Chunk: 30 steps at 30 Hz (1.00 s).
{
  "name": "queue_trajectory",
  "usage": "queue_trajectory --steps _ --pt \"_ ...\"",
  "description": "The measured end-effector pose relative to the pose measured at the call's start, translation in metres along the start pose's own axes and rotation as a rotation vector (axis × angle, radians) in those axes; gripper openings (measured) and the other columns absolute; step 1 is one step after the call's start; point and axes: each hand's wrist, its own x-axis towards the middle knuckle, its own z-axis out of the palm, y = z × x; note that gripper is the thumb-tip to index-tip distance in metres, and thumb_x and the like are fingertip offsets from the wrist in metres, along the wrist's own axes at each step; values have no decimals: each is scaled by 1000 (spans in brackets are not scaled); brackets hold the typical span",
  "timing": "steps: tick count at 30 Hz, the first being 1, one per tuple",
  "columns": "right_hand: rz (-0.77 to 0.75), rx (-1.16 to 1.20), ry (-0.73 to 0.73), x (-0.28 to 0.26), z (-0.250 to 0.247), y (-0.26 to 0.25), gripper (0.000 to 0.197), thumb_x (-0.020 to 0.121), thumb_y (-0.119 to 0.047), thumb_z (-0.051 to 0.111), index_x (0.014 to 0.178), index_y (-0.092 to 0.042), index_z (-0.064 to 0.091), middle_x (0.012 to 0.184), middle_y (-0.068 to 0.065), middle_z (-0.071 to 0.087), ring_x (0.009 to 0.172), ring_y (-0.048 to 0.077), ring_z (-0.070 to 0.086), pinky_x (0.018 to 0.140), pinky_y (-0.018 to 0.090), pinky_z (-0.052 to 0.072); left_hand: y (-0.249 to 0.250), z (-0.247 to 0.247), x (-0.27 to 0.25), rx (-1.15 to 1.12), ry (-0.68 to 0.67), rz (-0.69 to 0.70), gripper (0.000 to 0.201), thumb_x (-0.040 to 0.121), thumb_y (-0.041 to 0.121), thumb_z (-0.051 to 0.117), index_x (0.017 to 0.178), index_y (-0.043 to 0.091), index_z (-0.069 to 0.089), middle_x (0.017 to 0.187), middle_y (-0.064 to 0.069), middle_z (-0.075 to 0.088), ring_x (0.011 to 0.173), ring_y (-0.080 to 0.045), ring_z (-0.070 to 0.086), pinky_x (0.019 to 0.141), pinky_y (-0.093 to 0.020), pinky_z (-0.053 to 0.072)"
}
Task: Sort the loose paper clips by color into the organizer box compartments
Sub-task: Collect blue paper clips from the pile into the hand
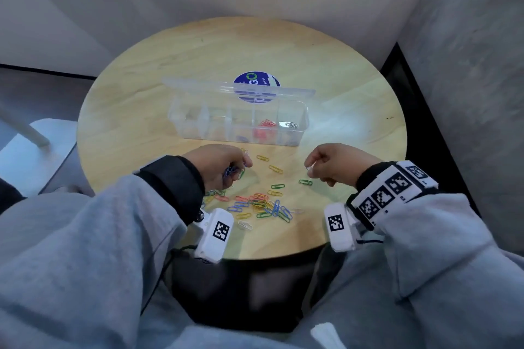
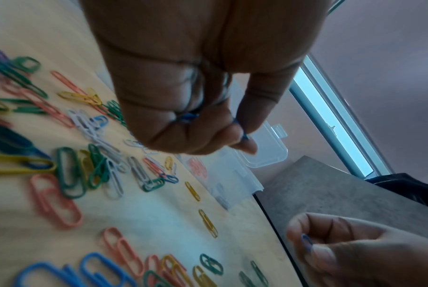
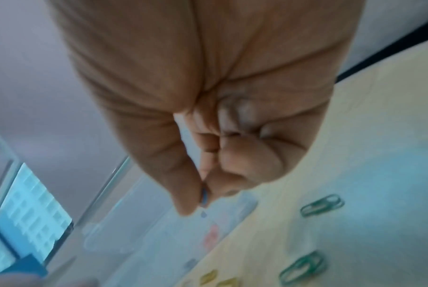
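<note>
Just past both hands, the organizer box lies long axis left-right; left hand curled around blue clips, right hand pinching one blue clip, loose pile nearer the body.

Round wooden table carries organizer box (lid open) and loose paper clips.

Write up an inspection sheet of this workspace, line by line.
Surface: round wooden table, with a blue sticker.
Job's things: clear organizer box, lid open, pink and silver clips inside; loose clips near the table's front edge.
Clutter: nothing seen.
Grippers: left hand holds blue clips; right hand pinches a blue clip.
Cables: black cord from the left wrist camera.
Surroundings: grey walls, white stool.
</note>
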Motion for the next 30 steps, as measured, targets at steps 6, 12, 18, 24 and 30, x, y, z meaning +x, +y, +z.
queue_trajectory --steps 6,12,18,24,30 --pt "99 303 -71 -6 28 -18 30 94 1 40 72 -8 59 63 6 43 54 15 42 48 20 40 7 -8 6 36 -38 -11 22 88 8 37 68 12 44 61 -3 39 34 -7 36 37 -15 24" --pt "180 144 -101 3 39 -23 21 85 1 41 68 -7 50 68 9 49 60 21 46 51 26 38 -3 -11 20 626 -129 129 8 83 18 57 76 17 53 76 -7 56 52 -15 36 49 -20 29" --pt "115 -365 -206 4 37 -23 31 79 -27 68 61 -20 44 56 -4 42 52 14 37 51 25 30 -8 -12 14 962 -133 173 13 76 12 63 81 23 59 62 9 53 54 -6 49 41 -15 37" --pt "119 -561 -202 6 42 -19 26 78 -34 71 71 -16 54 62 -5 46 57 9 40 52 23 32 -18 -4 15 1337 -118 207 13 76 25 65 86 31 59 65 10 50 67 -10 50 51 -20 29" --pt "4 -548 -151 5 51 -13 17 75 -28 73 85 -25 60 68 -11 43 59 5 42 55 26 35 -24 5 12 1422 -101 263 20 77 13 56 84 31 53 66 8 45 73 -15 47 50 -22 27"
